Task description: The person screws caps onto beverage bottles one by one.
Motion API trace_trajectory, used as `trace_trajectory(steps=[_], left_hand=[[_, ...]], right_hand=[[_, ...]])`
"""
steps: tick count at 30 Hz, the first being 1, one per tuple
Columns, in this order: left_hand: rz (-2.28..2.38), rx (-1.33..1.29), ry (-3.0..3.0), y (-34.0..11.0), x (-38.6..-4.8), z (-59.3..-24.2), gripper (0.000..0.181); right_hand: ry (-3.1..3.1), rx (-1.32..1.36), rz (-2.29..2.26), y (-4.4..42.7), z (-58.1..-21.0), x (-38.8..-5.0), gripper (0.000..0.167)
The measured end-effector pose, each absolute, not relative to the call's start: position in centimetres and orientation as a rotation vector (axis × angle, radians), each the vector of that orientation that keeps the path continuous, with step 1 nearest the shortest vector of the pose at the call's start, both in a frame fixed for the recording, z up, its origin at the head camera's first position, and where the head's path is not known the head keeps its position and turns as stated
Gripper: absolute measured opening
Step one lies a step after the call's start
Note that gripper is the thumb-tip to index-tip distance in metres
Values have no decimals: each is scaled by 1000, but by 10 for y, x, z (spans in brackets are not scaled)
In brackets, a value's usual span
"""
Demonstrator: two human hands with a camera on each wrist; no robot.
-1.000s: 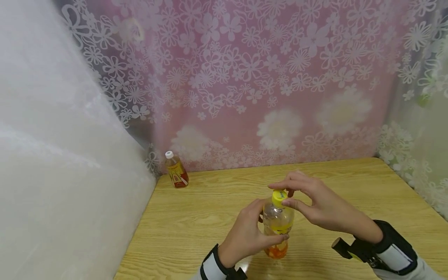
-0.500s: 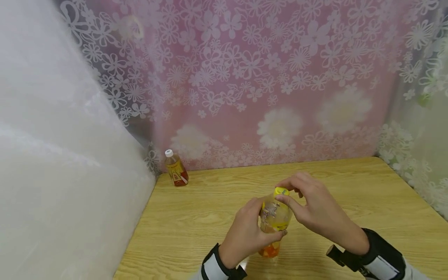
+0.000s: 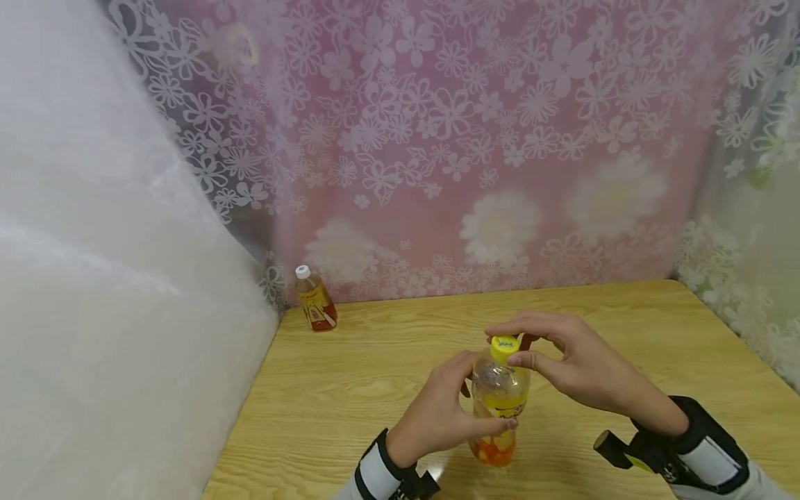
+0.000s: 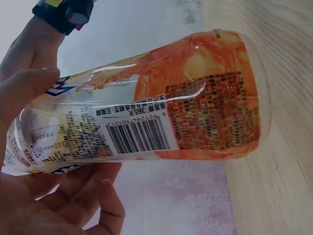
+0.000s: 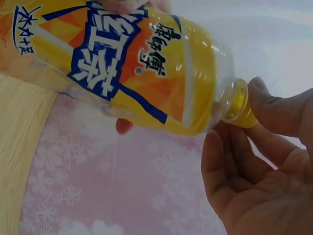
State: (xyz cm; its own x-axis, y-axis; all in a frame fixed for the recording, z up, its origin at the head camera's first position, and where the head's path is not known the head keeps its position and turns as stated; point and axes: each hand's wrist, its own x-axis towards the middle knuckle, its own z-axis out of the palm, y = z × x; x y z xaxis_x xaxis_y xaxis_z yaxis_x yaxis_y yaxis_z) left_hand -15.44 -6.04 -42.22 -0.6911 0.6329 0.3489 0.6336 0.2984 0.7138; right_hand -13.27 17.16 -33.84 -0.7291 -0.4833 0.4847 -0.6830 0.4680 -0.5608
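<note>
A clear plastic bottle [image 3: 500, 396] with an orange-and-yellow label stands between both hands, roughly upright. My left hand [image 3: 437, 410] grips its side, thumb across the front; the left wrist view shows the label's barcode [image 4: 139, 134]. With thumb and fingers, my right hand [image 3: 571, 357] pinches the yellow cap [image 3: 504, 347] on top. In the right wrist view the cap [image 5: 239, 105] sits at the bottle's neck, with the thumb on one side and fingers on the other. Whether the base touches the table cannot be told.
Another bottle [image 3: 317, 302], with a white cap and reddish-brown contents, stands at the table's far left corner. The wood-grain table [image 3: 350, 396] ends at a pink flowered curtain [image 3: 425, 173]. A white sheet [image 3: 125, 312] hangs on the left, a pale flowered one [image 3: 750, 264] on the right.
My right hand twisted left with the cap half a second ago and has now swung back right. The bottle leaned left, then returned more upright. My left hand kept its grip.
</note>
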Motion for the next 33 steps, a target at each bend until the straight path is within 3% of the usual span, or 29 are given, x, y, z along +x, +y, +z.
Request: trace_trajectory(steps=[11,14,20,25,33], left_hand=[[-1283,-1005,-2515,-53,-144,-427,70],[-1259,-926,-2498,-50,-142,-425,72],[-1283,-1019,-2484,-57,-149,-417,70],[-1325,-1215,-2485,-61,-154,-420,65],[-1326,-1265,-2459,-59,-154,-430,61]], right_hand=[[-2491,630,878,155,-342,-120,26],[-2425,600,865,151,-345,-120,14],[-2404,684,997,161,-339,-128,21],[-2358,1042,1161,167,-336,-135,49],[-2290,1158,1041,163,-346,-137,51]])
